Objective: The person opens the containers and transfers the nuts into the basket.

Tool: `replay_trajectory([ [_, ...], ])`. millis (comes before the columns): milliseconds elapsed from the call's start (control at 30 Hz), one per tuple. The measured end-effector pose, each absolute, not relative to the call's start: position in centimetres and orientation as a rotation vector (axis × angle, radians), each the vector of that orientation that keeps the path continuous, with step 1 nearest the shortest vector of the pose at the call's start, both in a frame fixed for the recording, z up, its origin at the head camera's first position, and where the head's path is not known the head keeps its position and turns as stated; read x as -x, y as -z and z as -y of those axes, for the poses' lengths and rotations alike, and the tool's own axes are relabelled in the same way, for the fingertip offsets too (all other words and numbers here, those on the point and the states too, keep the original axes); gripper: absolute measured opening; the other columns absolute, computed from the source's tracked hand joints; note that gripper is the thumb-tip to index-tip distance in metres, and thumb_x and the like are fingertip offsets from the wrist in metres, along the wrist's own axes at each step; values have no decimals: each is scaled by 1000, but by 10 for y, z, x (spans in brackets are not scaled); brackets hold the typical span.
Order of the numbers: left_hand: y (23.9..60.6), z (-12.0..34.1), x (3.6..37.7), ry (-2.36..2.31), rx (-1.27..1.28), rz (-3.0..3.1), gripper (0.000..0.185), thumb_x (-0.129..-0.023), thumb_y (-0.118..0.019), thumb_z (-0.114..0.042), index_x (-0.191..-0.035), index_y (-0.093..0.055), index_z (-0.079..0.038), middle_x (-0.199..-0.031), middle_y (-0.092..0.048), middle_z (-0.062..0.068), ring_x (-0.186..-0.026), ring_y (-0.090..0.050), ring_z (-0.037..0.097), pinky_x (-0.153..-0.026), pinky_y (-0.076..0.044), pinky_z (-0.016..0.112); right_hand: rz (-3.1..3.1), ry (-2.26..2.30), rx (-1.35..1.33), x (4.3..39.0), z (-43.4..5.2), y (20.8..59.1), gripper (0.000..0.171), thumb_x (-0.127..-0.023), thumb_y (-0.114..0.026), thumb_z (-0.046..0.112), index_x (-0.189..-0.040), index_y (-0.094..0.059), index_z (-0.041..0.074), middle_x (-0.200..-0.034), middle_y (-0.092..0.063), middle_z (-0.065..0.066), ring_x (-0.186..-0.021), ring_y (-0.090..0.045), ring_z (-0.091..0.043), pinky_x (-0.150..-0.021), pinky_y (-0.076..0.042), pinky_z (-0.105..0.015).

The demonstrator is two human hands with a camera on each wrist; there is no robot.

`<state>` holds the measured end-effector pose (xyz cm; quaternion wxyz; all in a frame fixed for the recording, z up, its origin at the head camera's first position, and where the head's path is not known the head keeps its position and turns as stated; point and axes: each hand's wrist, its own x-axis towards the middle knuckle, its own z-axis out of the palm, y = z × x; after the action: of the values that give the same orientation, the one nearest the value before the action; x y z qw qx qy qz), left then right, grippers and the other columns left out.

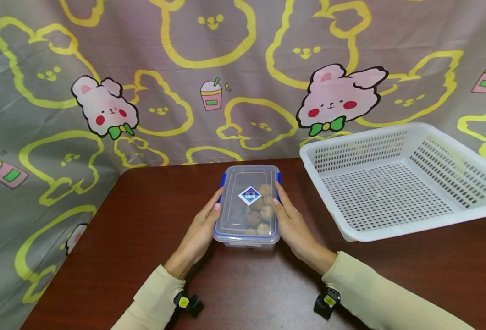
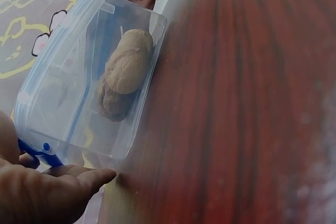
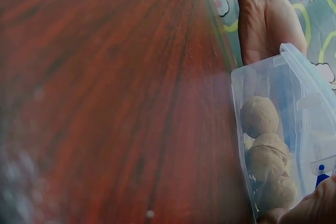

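Note:
A clear plastic container (image 1: 247, 220) with a blue-rimmed lid and blue side latches stands on the dark red wooden table (image 1: 144, 206). Several walnuts (image 1: 259, 211) lie inside it, toward its right half. My left hand (image 1: 200, 230) lies along its left side with straight fingers and the thumb at the lid's edge. My right hand (image 1: 293, 225) lies against its right side the same way. In the left wrist view the container (image 2: 63, 114) shows a walnut (image 2: 126, 69), with my left hand (image 2: 47, 192) at a blue latch. The right wrist view has the container (image 3: 294, 103), walnuts (image 3: 260, 116) and my right hand (image 3: 310, 211).
A white perforated plastic basket (image 1: 404, 183) with nothing in it sits at the right, close to the container and overhanging the table's right side. A rabbit-patterned cloth (image 1: 164, 91) hangs behind and to the left of the table.

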<state>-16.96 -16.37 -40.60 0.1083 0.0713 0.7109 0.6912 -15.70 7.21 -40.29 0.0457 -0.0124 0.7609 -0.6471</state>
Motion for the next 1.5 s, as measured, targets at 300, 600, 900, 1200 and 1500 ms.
replay_trajectory([
  [300,407,168,171,-1992,-215,-2113,50,-116,-31,-23,-164,-31,-38,-172,-27,-4,-156,-33,23,-126,-29,49,-2344,1954,39,157,-70,403,58,-115,-35,25,-169,-16,34,-174,-25,-9,-159,-26,-34,-130,-18,-55],
  [600,413,173,173,-2068,-168,-2012,52,-117,-24,-19,-168,-24,-29,-175,-20,3,-157,-30,28,-123,-32,51,-2372,1950,47,158,-71,403,58,-115,-35,23,-170,-17,30,-173,-26,-13,-158,-27,-36,-130,-19,-57],
  [900,410,171,175,-2045,-139,-2021,53,-117,-26,-21,-168,-23,-32,-175,-20,2,-157,-29,26,-124,-33,48,-2362,1976,59,157,-72,404,58,-115,-34,23,-170,-17,30,-175,-23,-10,-159,-24,-34,-130,-17,-56],
  [1200,404,169,177,-1980,-79,-2229,53,-115,-36,-14,-167,-31,-24,-169,-34,4,-144,-47,26,-110,-47,34,-2353,1999,55,157,-72,404,57,-115,-34,23,-170,-18,30,-174,-24,-9,-160,-23,-32,-131,-17,-55],
  [1500,404,168,176,-1950,-188,-2217,55,-115,-38,-20,-168,-26,-27,-174,-24,-4,-159,-24,19,-128,-25,47,-2315,2023,62,158,-72,404,57,-115,-33,23,-170,-17,30,-175,-22,-8,-160,-21,-32,-131,-15,-55],
])
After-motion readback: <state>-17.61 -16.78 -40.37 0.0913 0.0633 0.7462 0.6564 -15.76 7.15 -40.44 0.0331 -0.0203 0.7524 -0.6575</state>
